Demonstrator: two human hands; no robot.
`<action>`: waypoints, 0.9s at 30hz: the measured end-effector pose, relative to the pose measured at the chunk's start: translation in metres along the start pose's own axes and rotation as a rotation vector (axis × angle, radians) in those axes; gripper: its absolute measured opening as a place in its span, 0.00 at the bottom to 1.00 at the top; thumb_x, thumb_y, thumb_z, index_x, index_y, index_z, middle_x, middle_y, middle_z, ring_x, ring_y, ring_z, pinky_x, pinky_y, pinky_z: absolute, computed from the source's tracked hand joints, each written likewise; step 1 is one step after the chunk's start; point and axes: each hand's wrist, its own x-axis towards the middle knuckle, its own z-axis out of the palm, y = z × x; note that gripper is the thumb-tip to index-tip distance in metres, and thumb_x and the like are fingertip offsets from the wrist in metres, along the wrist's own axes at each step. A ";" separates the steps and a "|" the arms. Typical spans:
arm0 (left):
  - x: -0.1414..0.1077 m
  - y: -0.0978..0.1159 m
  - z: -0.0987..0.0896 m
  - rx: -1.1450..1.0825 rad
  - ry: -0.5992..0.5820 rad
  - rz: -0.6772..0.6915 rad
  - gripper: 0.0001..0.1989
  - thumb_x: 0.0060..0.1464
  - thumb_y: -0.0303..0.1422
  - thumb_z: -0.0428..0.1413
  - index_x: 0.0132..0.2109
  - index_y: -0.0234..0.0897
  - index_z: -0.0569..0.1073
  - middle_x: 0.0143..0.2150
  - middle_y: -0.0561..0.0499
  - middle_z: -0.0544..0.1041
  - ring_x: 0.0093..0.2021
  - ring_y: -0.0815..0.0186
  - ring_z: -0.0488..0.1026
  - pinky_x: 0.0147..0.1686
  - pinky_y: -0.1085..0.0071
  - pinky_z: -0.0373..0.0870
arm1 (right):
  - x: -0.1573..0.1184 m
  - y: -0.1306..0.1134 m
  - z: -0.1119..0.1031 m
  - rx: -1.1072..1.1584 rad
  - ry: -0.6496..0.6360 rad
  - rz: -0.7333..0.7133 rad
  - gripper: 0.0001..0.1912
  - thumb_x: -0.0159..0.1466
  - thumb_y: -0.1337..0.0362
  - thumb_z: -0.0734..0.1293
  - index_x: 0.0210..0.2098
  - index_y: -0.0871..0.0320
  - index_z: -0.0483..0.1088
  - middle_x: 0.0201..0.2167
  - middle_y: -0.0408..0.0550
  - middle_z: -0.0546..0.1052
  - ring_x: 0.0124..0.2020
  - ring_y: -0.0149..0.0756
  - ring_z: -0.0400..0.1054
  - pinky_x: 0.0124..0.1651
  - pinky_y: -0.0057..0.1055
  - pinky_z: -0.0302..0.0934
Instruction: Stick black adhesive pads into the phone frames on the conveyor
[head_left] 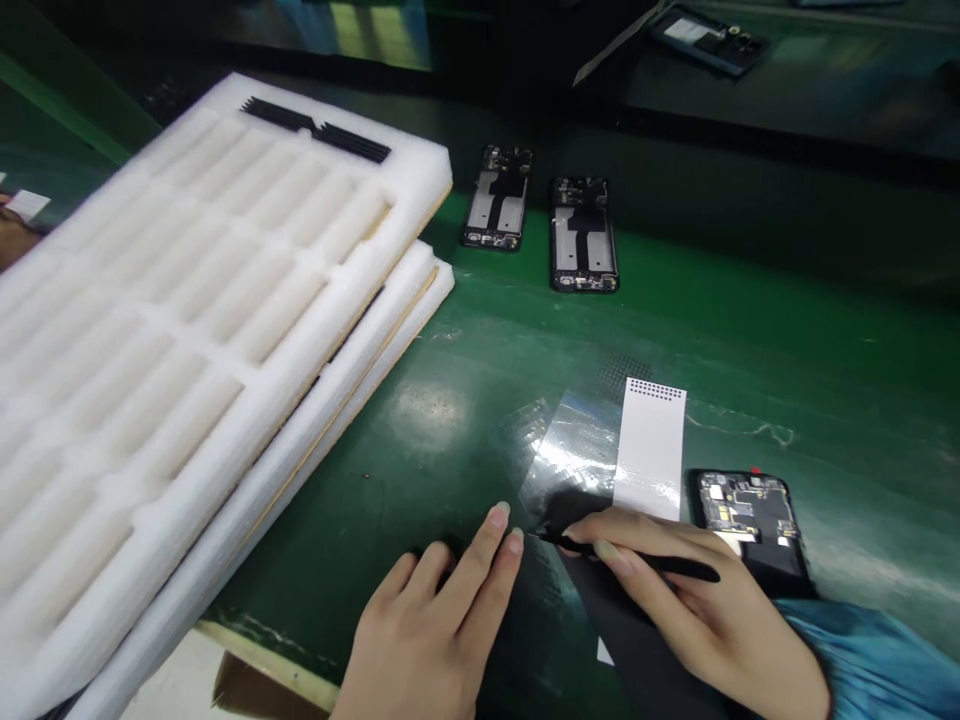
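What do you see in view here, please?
foam trays: two-plus, white, stacked left
black strips: two, black, on top tray
phone frames: two, black-silver, far mat
open phone: one, black, right of tab
clear film: one, clear, mid-mat
white tab: one, white, on film edge
black sheet: one, black, under hands
tweezers: one, black, right hand
green mat: one, green, underneath
left hand: one, on black sheet
right hand: one, holding tweezers

The lone head-worn camera is looking forward and down from the person's brow, facing across a green workbench mat (757, 350). It is peering closely over the left hand (427, 630) and right hand (697, 600) at 6 o'clock, with a white foam tray (195, 330) filling 9 o'clock.
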 end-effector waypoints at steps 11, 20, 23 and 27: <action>0.013 0.014 -0.017 -1.720 0.065 -0.732 0.17 0.68 0.37 0.48 0.62 0.42 0.64 0.50 0.43 0.78 0.27 0.72 0.68 0.24 0.74 0.69 | 0.000 -0.011 -0.007 0.141 0.136 0.115 0.16 0.72 0.62 0.63 0.38 0.47 0.84 0.51 0.43 0.82 0.44 0.37 0.81 0.47 0.21 0.74; 0.035 0.035 -0.029 -2.377 -0.003 -0.537 0.13 0.68 0.32 0.51 0.57 0.40 0.70 0.41 0.47 0.77 0.27 0.75 0.68 0.25 0.78 0.67 | -0.006 -0.040 -0.015 0.103 0.235 0.047 0.14 0.73 0.58 0.64 0.53 0.42 0.78 0.46 0.40 0.83 0.42 0.35 0.81 0.49 0.19 0.72; 0.038 0.038 -0.028 -2.358 -0.006 -0.540 0.13 0.67 0.32 0.51 0.57 0.38 0.70 0.42 0.45 0.77 0.27 0.74 0.68 0.25 0.77 0.67 | -0.008 -0.039 -0.016 0.120 0.222 0.047 0.15 0.73 0.59 0.63 0.55 0.41 0.76 0.47 0.38 0.83 0.44 0.35 0.80 0.49 0.19 0.73; 0.038 0.041 -0.030 -2.333 -0.031 -0.543 0.13 0.67 0.32 0.51 0.57 0.36 0.70 0.42 0.45 0.77 0.27 0.74 0.68 0.25 0.77 0.66 | -0.013 -0.036 -0.016 0.113 0.204 0.028 0.14 0.74 0.59 0.62 0.54 0.40 0.76 0.47 0.36 0.83 0.44 0.33 0.80 0.49 0.17 0.72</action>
